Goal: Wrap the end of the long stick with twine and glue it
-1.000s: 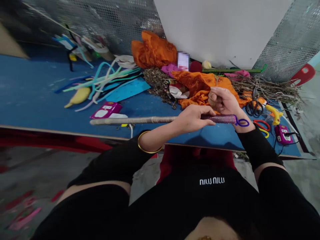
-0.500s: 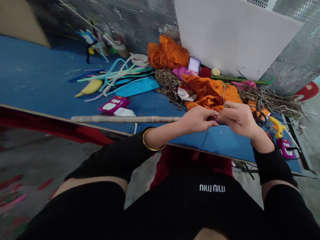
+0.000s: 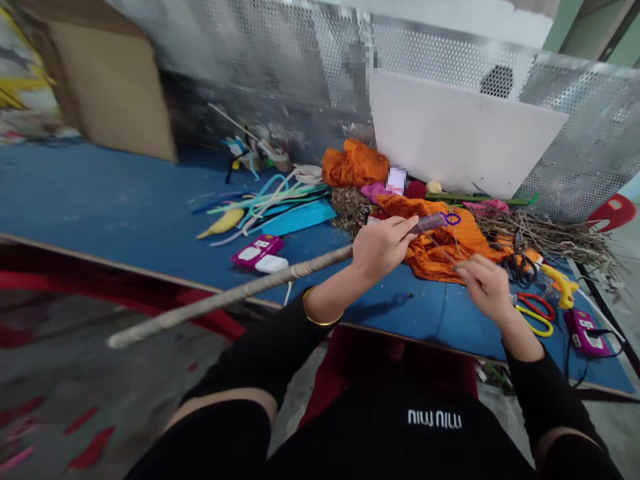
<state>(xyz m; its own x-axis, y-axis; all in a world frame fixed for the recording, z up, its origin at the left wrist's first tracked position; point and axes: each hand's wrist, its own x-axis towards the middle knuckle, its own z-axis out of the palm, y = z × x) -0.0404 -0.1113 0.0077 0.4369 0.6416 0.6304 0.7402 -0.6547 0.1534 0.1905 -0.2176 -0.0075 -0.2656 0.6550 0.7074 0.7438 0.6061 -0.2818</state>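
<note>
My left hand (image 3: 381,248) is wrapped around a long stick (image 3: 225,292) bound in pale greyish wrapping. Its lower end sticks out past the table edge at left; the other end tilts up to the right. That upper end has a purplish wrapped section (image 3: 429,223) tipped with a small purple loop (image 3: 453,219). Lower and to the right, my right hand (image 3: 484,287) has its fingers pinched together. A thin thread (image 3: 443,245) runs from near the wrapped section towards those fingertips. Behind the stick lies crumpled orange cloth (image 3: 434,257).
On the blue table (image 3: 310,303) lie scissors with black handles (image 3: 523,267), red-and-yellow-handled scissors (image 3: 537,317), a yellow glue gun (image 3: 563,285) and purple packs (image 3: 257,252). Colourful pipe cleaners (image 3: 280,200), a banana (image 3: 223,223) and dry twigs (image 3: 565,233) sit farther back.
The stick has been raised and tilted, its left end dropping beyond the table edge. My right hand has moved away from it, down and right. The purple loop now shows.
</note>
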